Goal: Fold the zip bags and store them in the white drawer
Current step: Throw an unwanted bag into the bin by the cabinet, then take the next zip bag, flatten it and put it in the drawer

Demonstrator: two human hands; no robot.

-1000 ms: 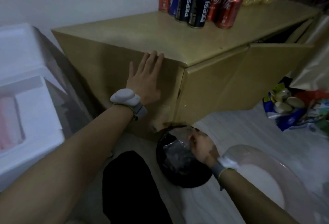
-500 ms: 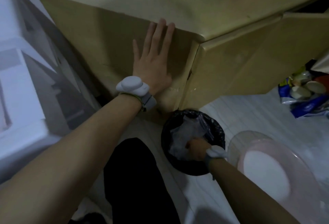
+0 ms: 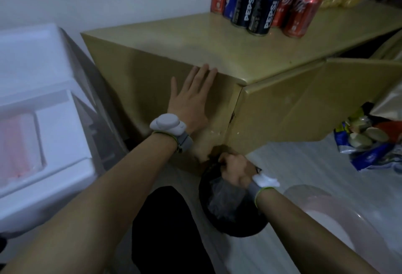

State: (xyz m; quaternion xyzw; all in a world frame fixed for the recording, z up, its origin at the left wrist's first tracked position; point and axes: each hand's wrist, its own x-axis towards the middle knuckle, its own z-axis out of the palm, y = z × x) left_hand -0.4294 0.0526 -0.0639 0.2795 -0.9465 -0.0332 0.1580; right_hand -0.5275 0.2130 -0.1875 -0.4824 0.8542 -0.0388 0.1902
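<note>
Floor (image 3: 293, 165) by cabinet (image 3: 134, 82): your left hand (image 3: 191, 101) flat on it; right hand (image 3: 235, 171), curled, grip unclear, moved from bag (image 3: 226, 199) to bin (image 3: 239, 230) rim; bag unfetched.

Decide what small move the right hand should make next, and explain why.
Probably dip the right hand into the black bin and pinch the clear bag. Its grip seems curled on the bin's far rim, the crumpled bag lies inside unheld, and the left hand rests flat on the cabinet.
</note>
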